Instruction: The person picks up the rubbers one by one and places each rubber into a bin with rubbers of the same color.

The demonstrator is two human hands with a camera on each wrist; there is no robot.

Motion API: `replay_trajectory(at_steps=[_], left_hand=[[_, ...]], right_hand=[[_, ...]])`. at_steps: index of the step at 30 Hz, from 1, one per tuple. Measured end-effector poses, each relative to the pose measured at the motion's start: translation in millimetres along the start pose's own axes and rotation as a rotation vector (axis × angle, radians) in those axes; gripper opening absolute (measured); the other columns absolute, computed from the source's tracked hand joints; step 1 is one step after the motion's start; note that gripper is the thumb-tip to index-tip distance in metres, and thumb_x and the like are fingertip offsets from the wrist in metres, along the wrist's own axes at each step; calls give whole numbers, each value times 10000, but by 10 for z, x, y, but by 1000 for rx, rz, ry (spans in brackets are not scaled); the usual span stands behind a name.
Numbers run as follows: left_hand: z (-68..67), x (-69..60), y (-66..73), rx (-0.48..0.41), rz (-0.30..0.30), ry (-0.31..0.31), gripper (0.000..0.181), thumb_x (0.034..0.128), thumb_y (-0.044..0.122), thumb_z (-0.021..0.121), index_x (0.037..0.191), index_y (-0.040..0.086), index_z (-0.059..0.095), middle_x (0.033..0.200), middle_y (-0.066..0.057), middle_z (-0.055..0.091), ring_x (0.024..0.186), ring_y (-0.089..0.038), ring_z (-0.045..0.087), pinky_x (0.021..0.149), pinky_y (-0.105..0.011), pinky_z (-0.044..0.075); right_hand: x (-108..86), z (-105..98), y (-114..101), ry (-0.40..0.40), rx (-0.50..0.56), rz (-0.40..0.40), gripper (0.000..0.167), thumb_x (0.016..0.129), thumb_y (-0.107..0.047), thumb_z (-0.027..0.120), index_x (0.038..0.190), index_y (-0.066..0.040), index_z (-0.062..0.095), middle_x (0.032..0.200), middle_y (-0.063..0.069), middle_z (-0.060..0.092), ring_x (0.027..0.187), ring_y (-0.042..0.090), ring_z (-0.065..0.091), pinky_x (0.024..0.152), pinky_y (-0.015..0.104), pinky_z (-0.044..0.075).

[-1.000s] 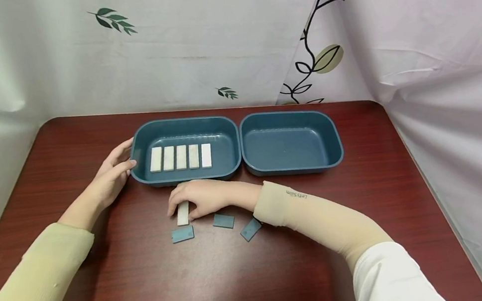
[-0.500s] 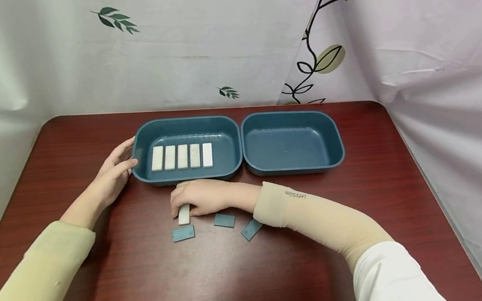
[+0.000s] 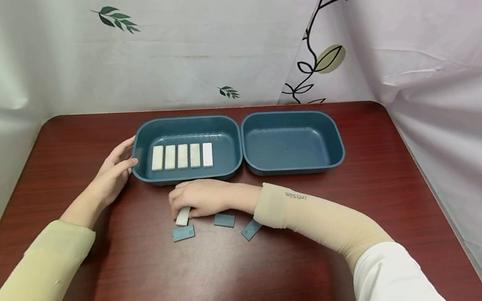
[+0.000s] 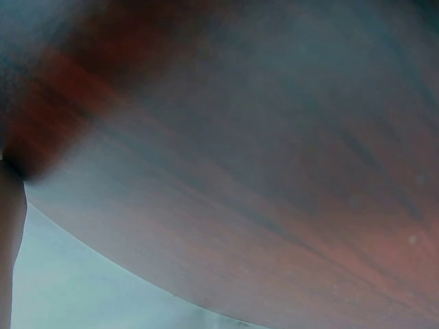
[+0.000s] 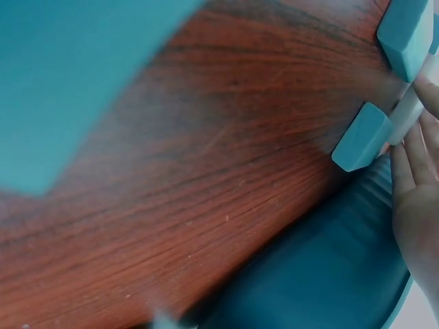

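In the head view my right hand (image 3: 201, 198) pinches a small rectangular white block (image 3: 182, 217) just in front of the left blue bin (image 3: 190, 179). The block is tilted and partly hidden under the fingers. Close by lie three blue-grey blocks: one just in front of the hand (image 3: 183, 233), one near the wrist (image 3: 224, 220) and one beside the sleeve (image 3: 251, 229). My left hand (image 3: 111, 179) rests against the left bin's left end, its thumb over the rim. Several white blocks (image 3: 182, 156) stand in a row inside that bin. The right wrist view also shows the white block (image 5: 406, 115) between the fingers.
A second blue bin (image 3: 295, 170) adjoins the first on its right, with nothing inside. Both stand toward the back of the dark red table (image 3: 221, 283). White curtains (image 3: 192, 46) hang behind and at both sides. The left wrist view is mostly blurred.
My right fingers have drawn together around the white block, which has gone from lying straight to tilted. The left hand stays at the bin.
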State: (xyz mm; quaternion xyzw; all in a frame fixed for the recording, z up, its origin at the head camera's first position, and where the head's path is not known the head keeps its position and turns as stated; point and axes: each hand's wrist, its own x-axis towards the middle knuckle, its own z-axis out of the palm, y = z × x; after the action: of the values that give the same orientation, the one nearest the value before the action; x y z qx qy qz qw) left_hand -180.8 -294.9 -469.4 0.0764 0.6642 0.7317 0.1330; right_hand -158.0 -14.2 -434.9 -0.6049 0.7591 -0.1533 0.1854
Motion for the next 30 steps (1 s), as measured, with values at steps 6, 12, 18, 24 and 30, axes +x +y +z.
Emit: replay_trajectory(at_steps=[6, 12, 18, 24, 30], left_hand=[[1, -4, 3, 6, -9, 3, 585, 1094, 53, 496, 1642, 194, 348, 1543, 113, 411, 1371, -18, 411, 1058, -136, 342], [7, -4, 5, -3, -1, 5, 556, 1091, 48, 493, 1614, 202, 381, 1501, 121, 445, 1354, -16, 436, 1050, -141, 353], [10, -4, 8, -6, 6, 7, 545, 1089, 47, 492, 1600, 213, 402, 1475, 136, 469, 1341, -10, 451, 1047, -145, 356], [9, -6, 1, -10, 3, 13, 553, 1089, 45, 491, 1607, 212, 400, 1470, 140, 475, 1341, -8, 451, 1046, -143, 354], [0, -7, 0, -16, 10, 13, 543, 1086, 39, 488, 1593, 215, 410, 1465, 139, 482, 1329, 2, 463, 1041, -140, 357]], right_hand=[[1, -9, -29, -8, -36, 8, 255, 1002, -87, 729, 1221, -215, 760, 1257, -58, 675, 1220, 102, 580, 1065, 192, 445], [0, -21, -63, -10, -71, 9, 245, 1009, -121, 728, 1233, -219, 755, 1257, -59, 667, 1219, 96, 578, 1062, 197, 449], [0, -35, -94, 13, -58, 31, 201, 999, -154, 740, 1188, -220, 729, 1226, -68, 659, 1185, 80, 571, 1024, 181, 446], [9, -48, -137, 68, -28, 70, 181, 983, -169, 761, 1139, -201, 676, 1134, -59, 646, 1113, 78, 563, 971, 177, 436], [7, -86, -197, 119, 12, 72, 187, 967, -145, 782, 1096, -200, 658, 1078, -67, 636, 1067, 63, 564, 939, 150, 421]])
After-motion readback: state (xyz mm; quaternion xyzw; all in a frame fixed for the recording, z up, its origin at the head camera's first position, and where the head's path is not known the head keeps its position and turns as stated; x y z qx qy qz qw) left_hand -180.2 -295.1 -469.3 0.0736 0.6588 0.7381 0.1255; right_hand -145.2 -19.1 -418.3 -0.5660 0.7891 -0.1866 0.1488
